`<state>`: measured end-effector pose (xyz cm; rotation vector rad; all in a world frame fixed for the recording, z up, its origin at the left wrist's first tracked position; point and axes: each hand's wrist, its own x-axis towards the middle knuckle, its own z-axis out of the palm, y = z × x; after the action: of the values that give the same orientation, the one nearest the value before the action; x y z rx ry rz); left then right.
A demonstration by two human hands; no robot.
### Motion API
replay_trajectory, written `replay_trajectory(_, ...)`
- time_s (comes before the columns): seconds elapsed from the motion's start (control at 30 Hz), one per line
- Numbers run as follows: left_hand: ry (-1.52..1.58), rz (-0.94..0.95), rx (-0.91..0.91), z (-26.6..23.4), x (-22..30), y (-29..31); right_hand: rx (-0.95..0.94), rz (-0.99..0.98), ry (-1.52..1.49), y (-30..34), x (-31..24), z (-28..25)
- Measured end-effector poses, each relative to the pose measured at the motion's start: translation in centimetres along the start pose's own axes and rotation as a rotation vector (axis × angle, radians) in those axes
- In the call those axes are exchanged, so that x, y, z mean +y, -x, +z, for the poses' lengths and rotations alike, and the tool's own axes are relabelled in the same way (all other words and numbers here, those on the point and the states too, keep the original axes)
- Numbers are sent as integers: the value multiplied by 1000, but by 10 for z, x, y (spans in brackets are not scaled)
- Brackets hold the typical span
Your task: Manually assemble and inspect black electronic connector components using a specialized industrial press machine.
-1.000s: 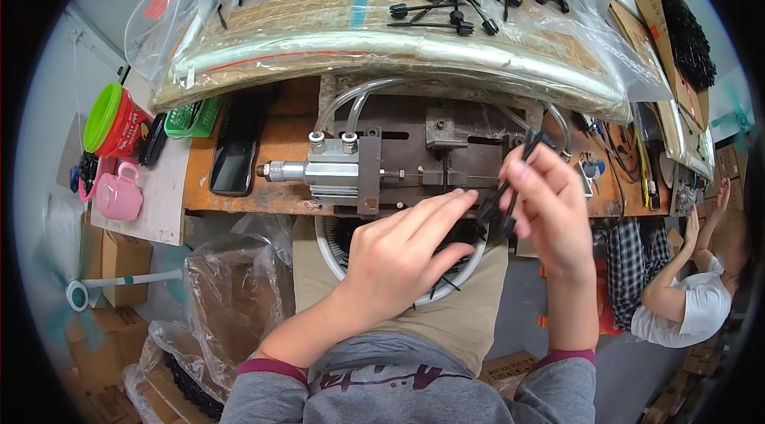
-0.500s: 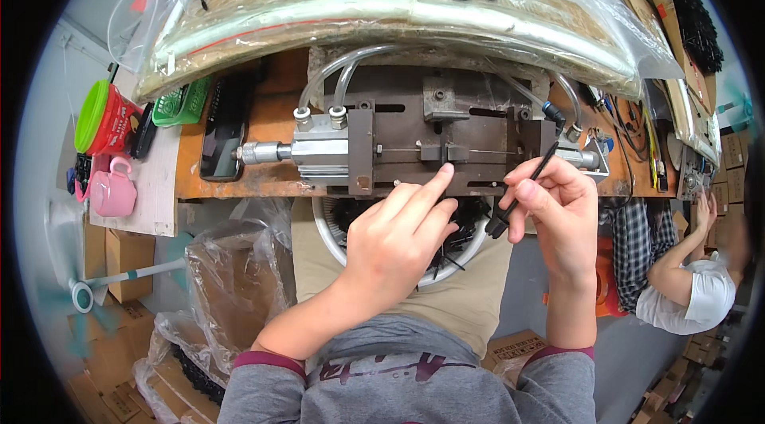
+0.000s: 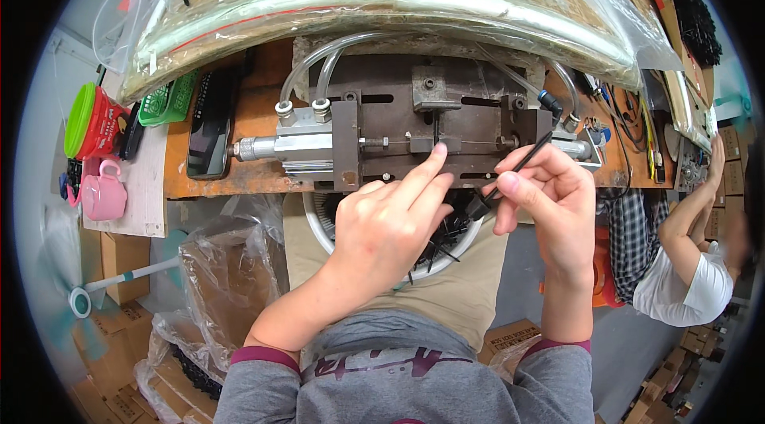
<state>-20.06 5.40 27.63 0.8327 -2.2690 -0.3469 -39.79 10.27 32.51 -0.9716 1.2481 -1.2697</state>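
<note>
My left hand (image 3: pixel 390 221) reaches over the front edge of a dark metal bench fixture (image 3: pixel 390 117). Its index finger is stretched out, with the tip at a small dark block (image 3: pixel 422 143) in the fixture's middle. A thin black part stands upright in the slot behind that fingertip. The thumb is hidden. Between thumb and fingers, my right hand (image 3: pixel 550 201) pinches a slim black plastic rod (image 3: pixel 534 153), tilted, its thicker end low toward the left hand. Below both hands, a white round basket (image 3: pixel 316 225) holds many black parts. Silver air cylinders (image 3: pixel 307 151) flank the fixture.
Clear hoses (image 3: pixel 307 73) arch behind the fixture. A plastic-lined tray (image 3: pixel 263 17) with black parts overhangs the back. Left are a pink mug (image 3: pixel 105 194), a red tub (image 3: pixel 100 125) and a green basket (image 3: pixel 171 101). Another person (image 3: pixel 685 280) sits at the right.
The bolt-ended cylinder rods at both sides have moved inward toward the middle block. The whole view has shifted slightly. My hands keep nearly the same pose; the other person's arm is raised higher.
</note>
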Motion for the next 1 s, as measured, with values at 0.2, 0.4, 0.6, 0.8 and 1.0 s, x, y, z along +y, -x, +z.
replay_trajectory(0.2,378,46,210,-25,10,-5,-157,73,-84,-15,-7,16)
replay_trajectory(0.4,270,-65,70,-30,10,1,220,-702,744,-97,-37,15)
replay_trajectory(0.6,-50,44,43,9,-1,8,76,-773,1075,-159,-57,10)
replay_trajectory(0.8,-109,19,4,8,-2,2,-41,-735,1038,-136,-66,21)
replay_trajectory(1.0,-6,-2,-58,-3,1,-2,-124,-675,924,-156,-61,13)
